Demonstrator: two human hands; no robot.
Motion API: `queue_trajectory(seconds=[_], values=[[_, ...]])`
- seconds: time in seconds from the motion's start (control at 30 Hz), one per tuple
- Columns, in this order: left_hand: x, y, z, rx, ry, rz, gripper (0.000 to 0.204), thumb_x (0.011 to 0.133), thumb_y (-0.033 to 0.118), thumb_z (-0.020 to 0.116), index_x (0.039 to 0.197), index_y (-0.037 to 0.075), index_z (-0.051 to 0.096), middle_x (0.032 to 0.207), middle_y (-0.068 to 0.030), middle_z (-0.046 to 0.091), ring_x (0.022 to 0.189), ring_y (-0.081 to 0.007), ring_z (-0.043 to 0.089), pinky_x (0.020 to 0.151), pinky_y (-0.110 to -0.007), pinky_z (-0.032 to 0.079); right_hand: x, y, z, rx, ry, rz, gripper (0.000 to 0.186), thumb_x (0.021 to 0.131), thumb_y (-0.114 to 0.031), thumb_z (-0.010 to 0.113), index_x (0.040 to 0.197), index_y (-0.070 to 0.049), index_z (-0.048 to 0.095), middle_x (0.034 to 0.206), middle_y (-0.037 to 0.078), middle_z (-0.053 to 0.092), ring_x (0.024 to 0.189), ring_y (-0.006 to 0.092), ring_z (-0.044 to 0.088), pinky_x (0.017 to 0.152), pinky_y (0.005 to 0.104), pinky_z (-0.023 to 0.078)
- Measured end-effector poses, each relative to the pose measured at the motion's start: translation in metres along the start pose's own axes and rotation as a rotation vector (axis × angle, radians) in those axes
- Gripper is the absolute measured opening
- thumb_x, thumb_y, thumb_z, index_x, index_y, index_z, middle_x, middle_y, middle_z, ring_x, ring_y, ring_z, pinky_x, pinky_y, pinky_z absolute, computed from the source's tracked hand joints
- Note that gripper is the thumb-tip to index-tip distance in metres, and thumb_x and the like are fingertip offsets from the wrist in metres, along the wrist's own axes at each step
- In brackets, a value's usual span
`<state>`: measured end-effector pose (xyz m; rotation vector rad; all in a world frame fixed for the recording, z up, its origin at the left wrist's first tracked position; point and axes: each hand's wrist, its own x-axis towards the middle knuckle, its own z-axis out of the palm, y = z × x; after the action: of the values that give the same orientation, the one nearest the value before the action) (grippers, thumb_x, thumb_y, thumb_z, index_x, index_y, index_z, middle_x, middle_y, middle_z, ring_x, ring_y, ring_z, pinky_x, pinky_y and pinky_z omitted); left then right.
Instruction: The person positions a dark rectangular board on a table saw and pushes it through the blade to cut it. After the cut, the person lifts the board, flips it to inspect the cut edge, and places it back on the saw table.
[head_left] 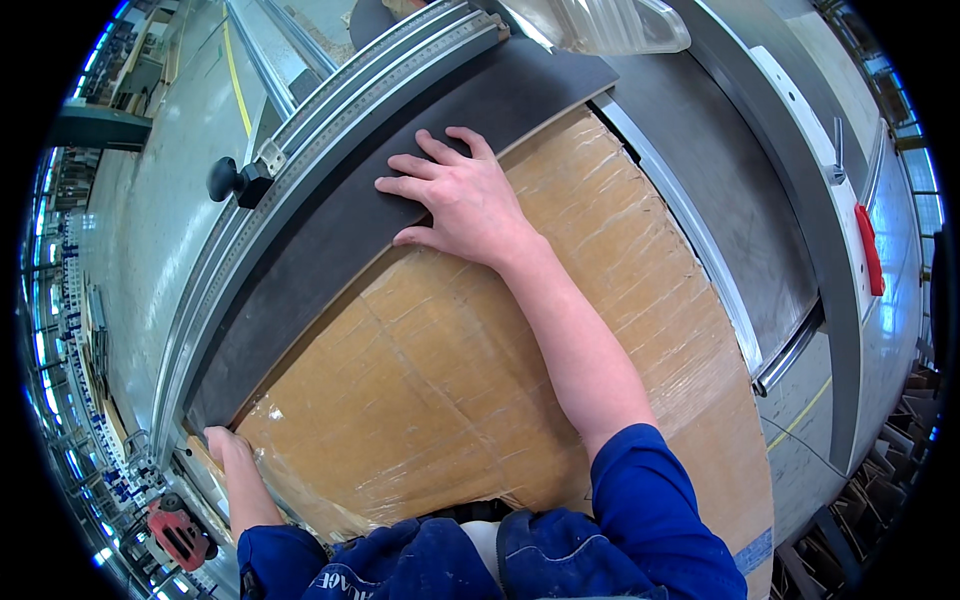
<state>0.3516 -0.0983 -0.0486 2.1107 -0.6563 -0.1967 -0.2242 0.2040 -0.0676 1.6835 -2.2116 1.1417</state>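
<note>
Workshop hall with a pale, glossy floor [170,220], marked by a long yellow line [236,75].
Left of the long yellow line, a dark green beam [103,127] reaches in, with bright bluish lights [98,45] beyond it; well below the line and to its left sits a red machine [180,530]. Far to the line's right and lower lie a shorter yellow stripe [800,413] and densely packed boards [850,540].

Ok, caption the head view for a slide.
Right hand spread on a dark board beside a ruled rail, left hand at the board's near end.
</note>
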Motion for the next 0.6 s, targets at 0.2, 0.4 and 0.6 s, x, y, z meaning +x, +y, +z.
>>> queue_trajectory(seconds=[0.2, 0.4, 0.6], values=[[0.000, 0.000, 0.000, 0.013, 0.001, -0.001, 0.080, 0.097, 0.049, 0.060, 0.139, -0.019, 0.061, 0.152, -0.0307, 0.060, 0.138, -0.0431, 0.060, 0.119, -0.047, 0.044, 0.000, 0.001, 0.001, 0.005, 0.011, -0.008, 0.059, 0.074, -0.043, 0.095, 0.127, -0.024, 0.079, 0.138, -0.002, 0.073, 0.143, 0.0267, 0.058, 0.127, 0.0527, 0.036], [-0.009, 0.005, -0.002, 0.002, 0.010, -0.022, 0.082, 0.095, 0.050, 0.060, 0.139, -0.019, 0.061, 0.153, -0.0308, 0.059, 0.138, -0.0432, 0.059, 0.119, -0.048, 0.044, 0.001, 0.001, -0.002, -0.007, -0.038, 0.006, 0.063, 0.075, -0.045, 0.094, 0.133, -0.025, 0.077, 0.143, -0.002, 0.071, 0.144, 0.0274, 0.058, 0.127, 0.0533, 0.036], [-0.008, 0.006, -0.005, 0.042, -0.002, -0.005, 0.083, 0.096, 0.050, 0.060, 0.140, -0.020, 0.059, 0.154, -0.0330, 0.057, 0.139, -0.0456, 0.058, 0.121, -0.048, 0.042, 0.000, 0.001, -0.002, -0.026, -0.061, 0.012, 0.063, 0.078, -0.047, 0.092, 0.136, -0.026, 0.076, 0.146, -0.002, 0.069, 0.146, 0.0264, 0.056, 0.129, 0.0523, 0.034]])
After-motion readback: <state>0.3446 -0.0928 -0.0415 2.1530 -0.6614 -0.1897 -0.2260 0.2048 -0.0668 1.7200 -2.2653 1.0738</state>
